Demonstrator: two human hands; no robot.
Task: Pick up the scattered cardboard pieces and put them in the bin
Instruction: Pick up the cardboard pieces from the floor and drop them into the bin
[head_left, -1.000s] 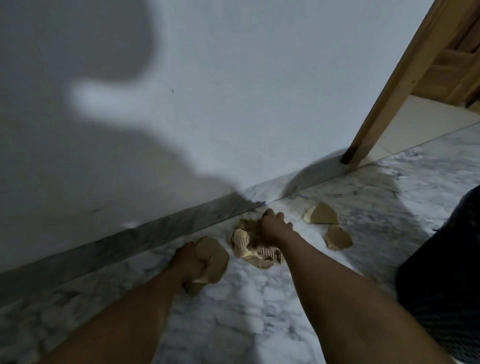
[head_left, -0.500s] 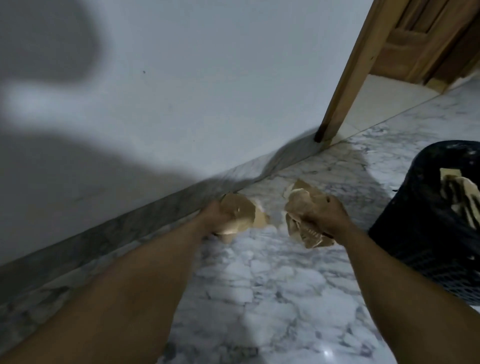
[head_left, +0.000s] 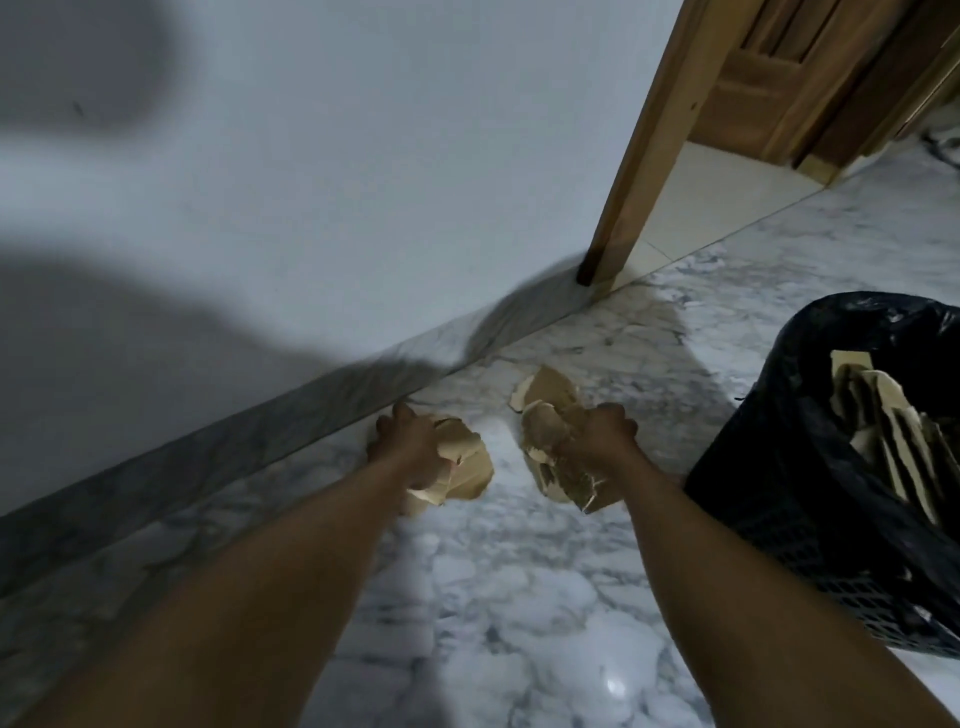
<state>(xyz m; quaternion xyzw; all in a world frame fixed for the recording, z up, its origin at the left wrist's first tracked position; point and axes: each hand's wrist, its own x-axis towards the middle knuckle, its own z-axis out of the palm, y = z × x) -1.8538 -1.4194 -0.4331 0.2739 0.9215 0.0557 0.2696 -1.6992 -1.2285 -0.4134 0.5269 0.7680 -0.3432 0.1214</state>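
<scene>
My left hand (head_left: 413, 449) grips a bunch of torn tan cardboard pieces (head_left: 467, 460) above the marble floor, close to the skirting. My right hand (head_left: 602, 441) holds a bigger bunch of cardboard pieces (head_left: 550, 415) that sticks out above and below the fist. Both bunches are off the floor. The black bin (head_left: 810, 467), lined with a black bag, stands at the right, just beyond my right hand. More cardboard (head_left: 883, 415) stands inside it.
A white wall with a grey marble skirting (head_left: 260, 431) runs along the left. A wooden door frame (head_left: 644, 145) and an open doorway lie at the upper right. Marble floor (head_left: 493, 597) spreads below my arms.
Both hands have lifted cardboard bunches off the floor. The view has swung right, and the bin has come further into view beside my right hand.
</scene>
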